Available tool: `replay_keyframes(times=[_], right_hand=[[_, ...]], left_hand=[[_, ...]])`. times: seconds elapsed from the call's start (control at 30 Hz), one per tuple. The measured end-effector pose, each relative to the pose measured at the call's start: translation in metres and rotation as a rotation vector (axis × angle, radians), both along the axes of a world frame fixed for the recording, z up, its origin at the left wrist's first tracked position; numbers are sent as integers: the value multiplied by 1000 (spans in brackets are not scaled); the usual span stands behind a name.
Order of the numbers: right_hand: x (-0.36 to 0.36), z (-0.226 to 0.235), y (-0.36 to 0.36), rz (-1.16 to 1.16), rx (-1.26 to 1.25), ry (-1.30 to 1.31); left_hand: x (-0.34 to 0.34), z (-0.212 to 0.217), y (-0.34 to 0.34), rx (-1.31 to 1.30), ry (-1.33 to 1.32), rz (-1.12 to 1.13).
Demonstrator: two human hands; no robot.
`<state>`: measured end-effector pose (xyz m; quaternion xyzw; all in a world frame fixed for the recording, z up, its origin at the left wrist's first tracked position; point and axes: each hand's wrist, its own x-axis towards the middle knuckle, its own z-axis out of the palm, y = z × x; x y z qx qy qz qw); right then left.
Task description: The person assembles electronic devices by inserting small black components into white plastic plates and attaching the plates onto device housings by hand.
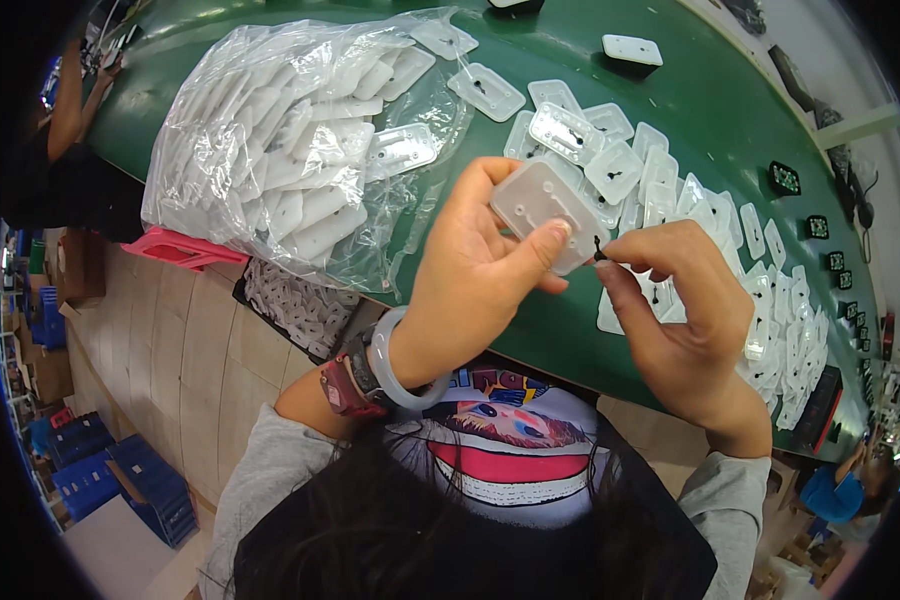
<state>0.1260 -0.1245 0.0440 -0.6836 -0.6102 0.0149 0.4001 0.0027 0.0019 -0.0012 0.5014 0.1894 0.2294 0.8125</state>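
Note:
Between the thumb and fingers of my left hand [490,250] is a translucent white plastic cover [536,205], rectangular with rounded corners. My right hand [680,305] pinches a small black part [599,248] between thumb and forefinger, close beside the cover's right edge. Whether the black part touches the cover I cannot tell. Behind and to the right of my hands spreads a heap of similar white covers [613,170], several with a small black piece at the middle. To the left, a clear plastic bag [260,150] is full of more such covers.
The green table [530,45] curves around me. A white-topped black box [632,50] stands at the far side, and small black units [784,178] line the right side. Below the bag are a pink stool [185,247] and a crate of small white parts [295,305]. Another person's arm [68,95] is at far left.

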Motion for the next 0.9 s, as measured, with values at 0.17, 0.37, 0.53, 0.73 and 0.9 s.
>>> replay_keyframes(times=[0.17,0.37,0.53,0.73,0.9], right_hand=[[-1,-5,8,-6,9,-44],[0,-7,6,2,13,-63],[2,-8,4,19,-10,-103],[1,-9,5,21,-14,-155],[-1,-8,6,4,-45,-181]], left_hand=[[2,3,-12,-49,-80,-5],[0,6,-15,-19,-104,-2],[-1,2,-16,44,-82,11],[-4,2,-12,137,11,-55],[-5,3,-13,186,81,-91]])
